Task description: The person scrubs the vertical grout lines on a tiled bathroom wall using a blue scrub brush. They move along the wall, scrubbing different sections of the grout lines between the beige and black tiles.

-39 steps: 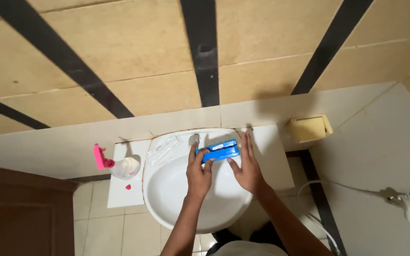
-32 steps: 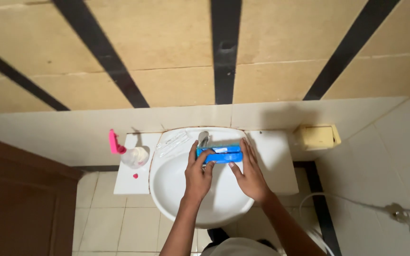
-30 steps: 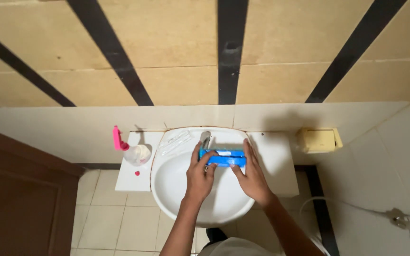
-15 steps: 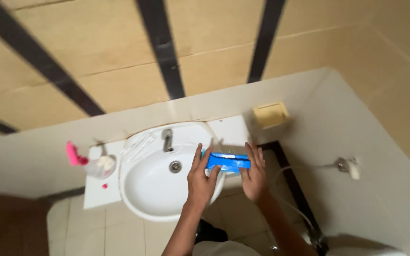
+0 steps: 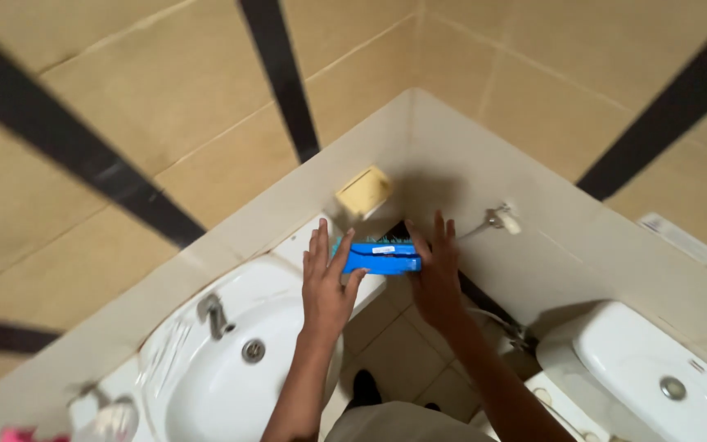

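A long blue box (image 5: pixel 383 259) is held level between my two hands, in the air to the right of a white sink (image 5: pixel 206 381). My left hand (image 5: pixel 326 282) presses its left end with the fingers spread upward. My right hand (image 5: pixel 435 274) presses the right end, palm against it. Both forearms reach up from the bottom of the view. The box hangs over the sink's right ledge and the floor below.
The sink has a metal tap (image 5: pixel 213 314) and a drain (image 5: pixel 253 350). A yellow soap holder (image 5: pixel 363 191) is fixed to the wall corner. A spray nozzle on a hose (image 5: pixel 502 219) hangs on the right wall. A white toilet (image 5: pixel 656 368) stands at lower right.
The view has swung to the right, from the sink toward the wall corner and the toilet. Both hands have carried the blue box from over the basin to the right of it.
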